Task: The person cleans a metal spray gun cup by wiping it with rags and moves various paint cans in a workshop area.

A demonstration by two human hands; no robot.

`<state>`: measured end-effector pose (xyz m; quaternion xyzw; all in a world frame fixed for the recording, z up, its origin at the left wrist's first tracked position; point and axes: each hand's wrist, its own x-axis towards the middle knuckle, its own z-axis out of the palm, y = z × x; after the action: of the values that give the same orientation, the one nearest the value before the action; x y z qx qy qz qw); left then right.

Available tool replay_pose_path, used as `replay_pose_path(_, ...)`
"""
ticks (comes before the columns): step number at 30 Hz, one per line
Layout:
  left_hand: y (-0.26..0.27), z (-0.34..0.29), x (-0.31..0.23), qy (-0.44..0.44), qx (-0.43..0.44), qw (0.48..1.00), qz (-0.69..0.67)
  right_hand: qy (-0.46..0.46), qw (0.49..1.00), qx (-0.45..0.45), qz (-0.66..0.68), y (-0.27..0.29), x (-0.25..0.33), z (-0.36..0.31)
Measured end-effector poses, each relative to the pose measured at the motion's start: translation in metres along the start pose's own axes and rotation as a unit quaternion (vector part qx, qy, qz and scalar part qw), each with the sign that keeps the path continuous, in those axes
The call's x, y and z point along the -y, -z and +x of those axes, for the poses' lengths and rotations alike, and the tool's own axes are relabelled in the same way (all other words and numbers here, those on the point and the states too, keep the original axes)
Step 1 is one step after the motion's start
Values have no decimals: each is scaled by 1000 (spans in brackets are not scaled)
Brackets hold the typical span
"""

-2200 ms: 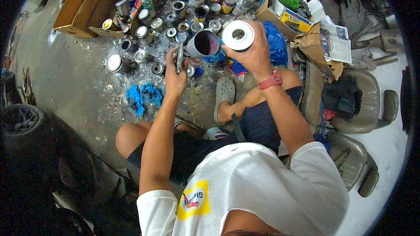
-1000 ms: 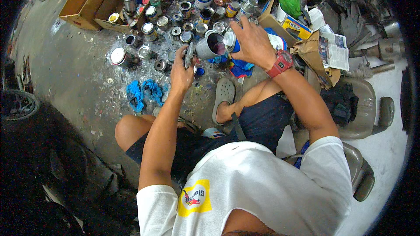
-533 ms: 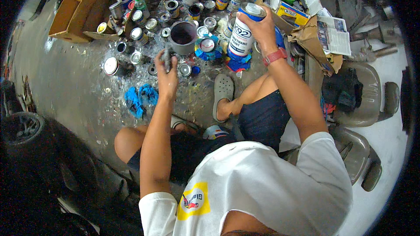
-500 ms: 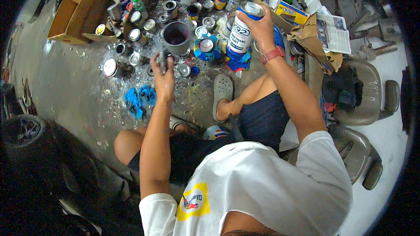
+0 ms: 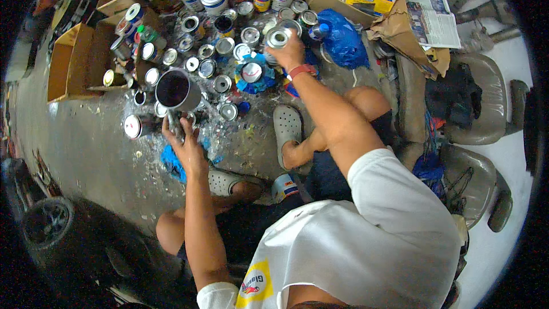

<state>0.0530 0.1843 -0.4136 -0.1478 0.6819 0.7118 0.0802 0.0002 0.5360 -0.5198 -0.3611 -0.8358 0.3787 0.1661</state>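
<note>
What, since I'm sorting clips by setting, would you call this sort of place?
Probably a paint-mixing corner of a garage or workshop: many cans, some open, stand on a spattered floor, and what looks like a car wheel shows at lower left.

A grey cylindrical cup (image 5: 193,98) with dark contents has its mouth facing up. Well apart, beyond the cup and to its right, is a round silver-topped metal can (image 5: 278,38).
</note>
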Motion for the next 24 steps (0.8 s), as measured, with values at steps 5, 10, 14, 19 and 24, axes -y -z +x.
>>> replay_pose_path(5, -7, -3, -1, 3, 33, 999, 17, -41, 999, 6, -13, -39, -14, 12)
replay_pose_path(10, -11, -5, 3, 22, 18, 999, 45, -12, 998, -54, 0, -55, -1, 17)
replay_pose_path(14, -11, -3, 8, 31, 23, 998, 45, 9, 974, -191, 124, -54, -7, -22)
replay_pose_path(19, -9, -1, 10, 40, 26, 997, 55, -318, 920, -203, 110, -50, -110, -70)
replay_pose_path(24, -15, -4, 8, 42, 35, 997, 52, -391, 897, -203, -27, -46, -192, -79)
